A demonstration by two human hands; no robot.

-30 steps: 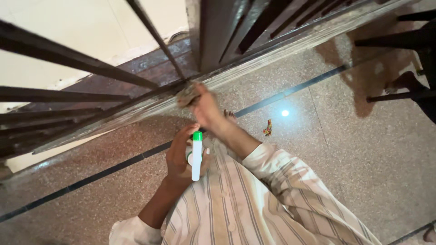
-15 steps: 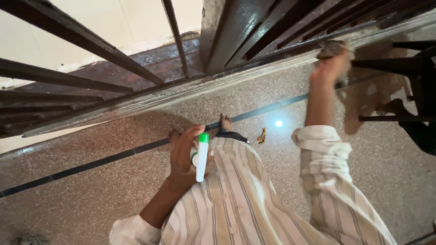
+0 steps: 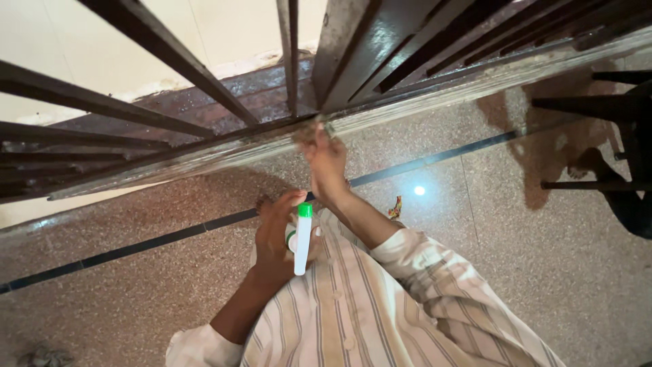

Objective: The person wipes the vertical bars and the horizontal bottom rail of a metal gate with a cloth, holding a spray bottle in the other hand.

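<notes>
While left hand (image 3: pixel 275 238) grips white bottle (image 3: pixel 301 239), green-capped

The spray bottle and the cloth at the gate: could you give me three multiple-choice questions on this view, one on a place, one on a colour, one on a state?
1. Where is the right hand?
A. Flat on the floor
B. Up at the bottom rail of the metal gate
C. In a pocket

2. What colour is the cap of the white spray bottle?
A. Green
B. Red
C. Black

3. How is the bottle being kept?
A. Lying on the floor
B. Hanging from a bar
C. Gripped in the left hand, cap up

Answers:
1. B, the right hand presses a cloth against the rail.
2. A, the top of the bottle is bright green.
3. C, the fingers wrap around it in front of the striped shirt.
</notes>
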